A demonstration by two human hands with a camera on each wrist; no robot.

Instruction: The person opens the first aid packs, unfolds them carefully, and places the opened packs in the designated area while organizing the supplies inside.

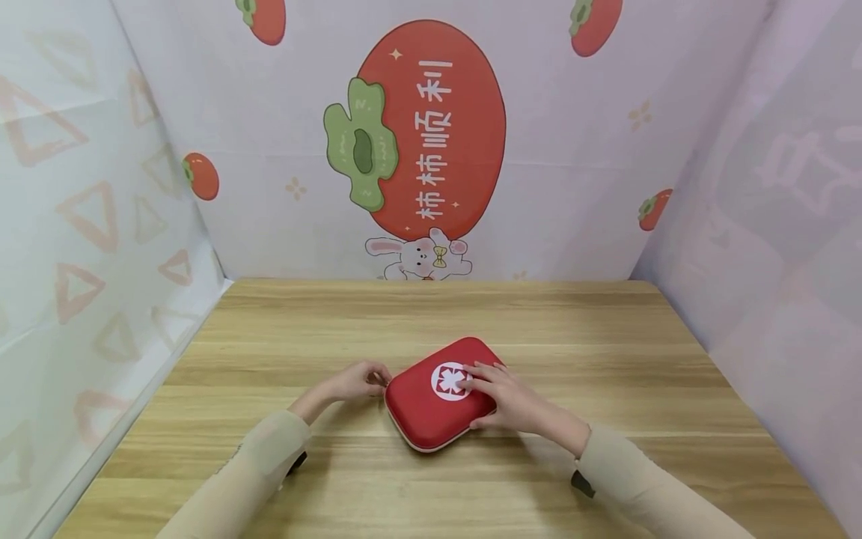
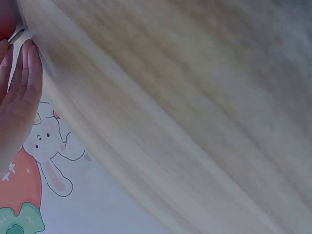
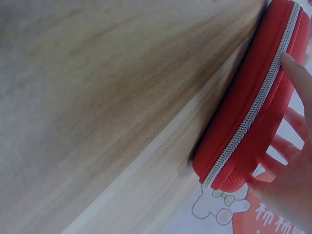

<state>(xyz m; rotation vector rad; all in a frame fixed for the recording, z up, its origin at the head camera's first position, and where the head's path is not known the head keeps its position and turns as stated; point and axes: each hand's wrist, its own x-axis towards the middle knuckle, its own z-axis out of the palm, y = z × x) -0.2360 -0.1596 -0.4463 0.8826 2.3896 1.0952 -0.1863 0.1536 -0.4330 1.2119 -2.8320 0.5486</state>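
Observation:
A red zippered first-aid case [image 1: 420,412] with a white round emblem lies flat and turned at an angle on the wooden table. At its left corner, my left hand [image 1: 353,380] pinches a small zipper pull [image 2: 17,36] between thumb and fingers; the pull is mostly hidden in the head view. My right hand [image 1: 508,397] rests across the right part of the lid with fingers spread. Its thumb touches the side near the silver zipper [image 3: 251,109], which runs joined along the stretch visible in the right wrist view.
The wooden table [image 1: 431,314] reaches back to a white cloth [image 1: 566,165] printed with persimmons and a rabbit. Pale patterned cloths hang at the left [image 1: 81,224] and right [image 1: 781,239] sides.

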